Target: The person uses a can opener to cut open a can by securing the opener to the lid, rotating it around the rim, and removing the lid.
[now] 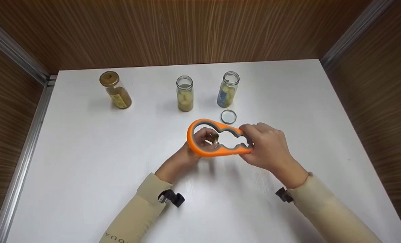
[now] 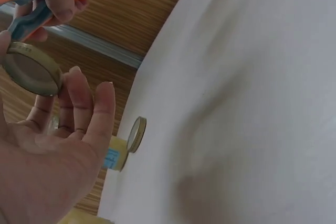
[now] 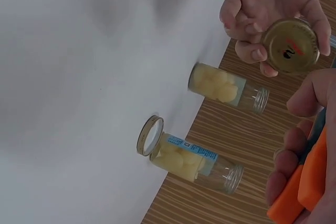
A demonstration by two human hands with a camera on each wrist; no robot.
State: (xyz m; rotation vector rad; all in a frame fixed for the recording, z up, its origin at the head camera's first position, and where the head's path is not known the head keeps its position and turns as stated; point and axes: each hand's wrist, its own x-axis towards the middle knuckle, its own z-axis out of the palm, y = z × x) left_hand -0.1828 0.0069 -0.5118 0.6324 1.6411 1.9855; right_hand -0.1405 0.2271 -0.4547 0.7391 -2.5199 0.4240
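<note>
My left hand [image 1: 202,135] pinches a gold jar lid [image 3: 291,45] at its rim between thumb and fingertips. In the left wrist view the lid's hollow underside [image 2: 32,72] shows. My right hand [image 1: 268,145] grips the handle end of an orange and grey jar opener [image 1: 217,152], held above the table. In the head view the opener's round end overlaps the left hand, which shows through its loop. Beyond the hands, a second lid [image 1: 228,116] lies on the table beside an uncapped jar with a blue label [image 1: 224,96].
A second uncapped jar [image 1: 185,99] of pale pieces stands at the back middle. Farther left is a jar with its gold lid on [image 1: 119,96]. The white table [image 1: 85,168] ends at a wood-grain back wall [image 1: 187,33], with side walls left and right.
</note>
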